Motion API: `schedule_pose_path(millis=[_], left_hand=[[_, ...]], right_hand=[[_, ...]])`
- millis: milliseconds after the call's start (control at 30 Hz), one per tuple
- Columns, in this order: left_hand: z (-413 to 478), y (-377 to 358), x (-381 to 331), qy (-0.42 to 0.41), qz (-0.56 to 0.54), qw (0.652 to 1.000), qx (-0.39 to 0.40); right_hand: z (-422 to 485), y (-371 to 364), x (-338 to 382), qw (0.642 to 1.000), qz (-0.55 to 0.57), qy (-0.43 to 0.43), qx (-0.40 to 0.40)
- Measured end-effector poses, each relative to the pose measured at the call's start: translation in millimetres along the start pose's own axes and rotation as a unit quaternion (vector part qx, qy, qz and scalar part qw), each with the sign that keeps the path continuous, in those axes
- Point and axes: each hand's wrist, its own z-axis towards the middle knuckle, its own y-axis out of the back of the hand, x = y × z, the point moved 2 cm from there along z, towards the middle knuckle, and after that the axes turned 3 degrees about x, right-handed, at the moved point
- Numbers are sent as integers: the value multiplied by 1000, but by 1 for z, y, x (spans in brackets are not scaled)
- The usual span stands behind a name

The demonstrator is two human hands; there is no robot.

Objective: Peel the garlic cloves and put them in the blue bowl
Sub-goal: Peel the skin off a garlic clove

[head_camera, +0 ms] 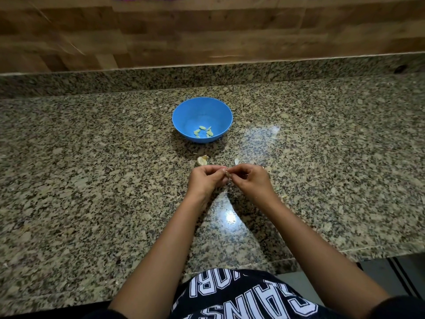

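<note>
A garlic clove [227, 174] is pinched in the narrow grip of left hand [205, 179] and right hand [249, 179] above the counter [92, 169], near the blue bowl [184, 116]. It is judged light, firm, papery-skinned; the ends are best held.

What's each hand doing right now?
Left hand: closed, pinching the garlic clove held between both hands.
Right hand: closed, pinching the same clove's other end.
</note>
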Motion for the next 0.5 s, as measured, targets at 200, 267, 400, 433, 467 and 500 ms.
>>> schedule_pose_path(millis=[200, 267, 400, 433, 467, 500], left_hand=[[-3, -2, -5, 13, -15, 1000, 21], [-3, -3, -6, 15, -5, 1000, 15], [-3, -4, -5, -4, 53, 998, -15], [-3, -4, -5, -14, 79, 997, -22], [-3, -5, -6, -24, 107, 994, -30], [-3, -6, -7, -34, 133, 990, -37]], right_hand=[[-3, 2, 4, 997, -58, 42, -16], [-4, 2, 4, 997, -64, 49, -21], [-4, -2, 1, 994, -86, 59, -37], [-4, -3, 0, 995, -75, 54, -44], [-4, -4, -1, 996, -53, 45, -50], [-4, -5, -1, 998, -25, 34, -55]])
